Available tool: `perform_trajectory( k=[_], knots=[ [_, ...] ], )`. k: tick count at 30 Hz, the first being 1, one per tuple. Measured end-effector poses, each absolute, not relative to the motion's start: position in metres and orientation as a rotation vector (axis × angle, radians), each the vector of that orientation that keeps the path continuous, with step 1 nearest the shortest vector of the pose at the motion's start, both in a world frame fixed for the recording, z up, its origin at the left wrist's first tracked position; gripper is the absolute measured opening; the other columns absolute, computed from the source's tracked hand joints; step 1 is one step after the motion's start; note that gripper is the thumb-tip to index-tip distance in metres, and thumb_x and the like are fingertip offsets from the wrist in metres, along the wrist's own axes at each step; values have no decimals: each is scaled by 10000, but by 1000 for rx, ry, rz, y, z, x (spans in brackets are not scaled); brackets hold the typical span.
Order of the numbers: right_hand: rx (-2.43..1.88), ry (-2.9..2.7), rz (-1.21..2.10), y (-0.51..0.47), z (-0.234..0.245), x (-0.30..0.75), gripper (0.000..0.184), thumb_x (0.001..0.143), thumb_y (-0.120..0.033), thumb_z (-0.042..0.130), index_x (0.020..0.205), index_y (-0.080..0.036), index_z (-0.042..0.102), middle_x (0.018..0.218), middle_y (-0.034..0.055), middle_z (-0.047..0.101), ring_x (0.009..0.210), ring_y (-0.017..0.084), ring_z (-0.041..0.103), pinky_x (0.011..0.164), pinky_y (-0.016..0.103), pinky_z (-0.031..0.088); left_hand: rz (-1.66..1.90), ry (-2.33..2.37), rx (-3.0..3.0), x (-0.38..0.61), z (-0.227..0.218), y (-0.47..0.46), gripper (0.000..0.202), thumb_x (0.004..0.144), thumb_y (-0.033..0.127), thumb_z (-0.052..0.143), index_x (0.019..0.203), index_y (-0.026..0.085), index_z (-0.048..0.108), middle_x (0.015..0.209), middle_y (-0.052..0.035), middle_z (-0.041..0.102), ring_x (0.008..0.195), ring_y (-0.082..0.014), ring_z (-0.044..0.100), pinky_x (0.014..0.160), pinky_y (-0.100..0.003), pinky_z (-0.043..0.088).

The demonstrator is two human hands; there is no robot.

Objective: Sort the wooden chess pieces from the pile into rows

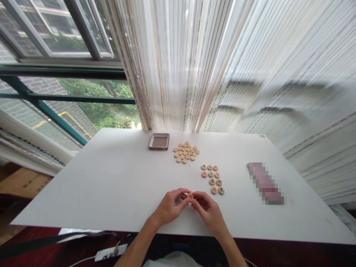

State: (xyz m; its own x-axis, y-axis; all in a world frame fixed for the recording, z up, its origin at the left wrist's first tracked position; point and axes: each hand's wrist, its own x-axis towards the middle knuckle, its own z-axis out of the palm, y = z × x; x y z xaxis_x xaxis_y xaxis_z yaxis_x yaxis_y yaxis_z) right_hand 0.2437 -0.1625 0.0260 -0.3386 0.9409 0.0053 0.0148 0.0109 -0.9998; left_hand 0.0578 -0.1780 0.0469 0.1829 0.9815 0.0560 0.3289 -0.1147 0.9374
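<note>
My left hand (170, 206) and my right hand (209, 211) meet above the near edge of the white table (111, 185). Between their pinched fingertips they hold one round wooden chess piece (190, 195) with a red character on top. Just beyond my right hand lie several face-up pieces (213, 178) in a loose column, some marked red, some dark. Farther back sits a tight cluster of several blank-side-up pieces (186, 152).
A small shallow brown box (159, 141) rests at the back of the table, left of the cluster. A blurred pinkish oblong (265, 183) lies at the right. Striped curtains (222, 63) hang behind; a window (55, 55) is at left. A power strip (110, 253) lies on the floor.
</note>
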Motion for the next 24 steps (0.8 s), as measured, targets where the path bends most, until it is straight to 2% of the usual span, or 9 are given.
perform_trajectory(
  k=[6, 14, 24],
  knots=[
    [-1029, -1564, 1295, -168, 29, 240, 272, 882, -374, 646, 1096, -206, 651, 987, 84, 720, 873, 220, 696, 829, 354, 580, 991, 1290, 1513, 63, 47, -176, 244, 876, 375, 636, 1038, 194, 656, 821, -15, 756, 775, -164, 711, 767, -257, 543],
    [-1078, -1696, 1091, -171, 26, 239, 160, 889, -310, 610, 1019, -235, 666, 949, 60, 707, 857, 216, 670, 797, 330, 552, 1022, 1425, 1512, 72, 37, -176, 186, 836, 381, 675, 871, 197, 675, 772, -13, 746, 715, -162, 699, 684, -240, 544],
    [-1095, -1726, 1109, -171, 28, 236, 117, 893, -306, 614, 981, -238, 650, 872, 39, 672, 780, 200, 634, 736, 308, 524, 1001, 1387, 1620, 63, 41, -179, 205, 927, 364, 563, 900, 224, 710, 835, -12, 748, 778, -161, 685, 764, -253, 532]
  ],
)
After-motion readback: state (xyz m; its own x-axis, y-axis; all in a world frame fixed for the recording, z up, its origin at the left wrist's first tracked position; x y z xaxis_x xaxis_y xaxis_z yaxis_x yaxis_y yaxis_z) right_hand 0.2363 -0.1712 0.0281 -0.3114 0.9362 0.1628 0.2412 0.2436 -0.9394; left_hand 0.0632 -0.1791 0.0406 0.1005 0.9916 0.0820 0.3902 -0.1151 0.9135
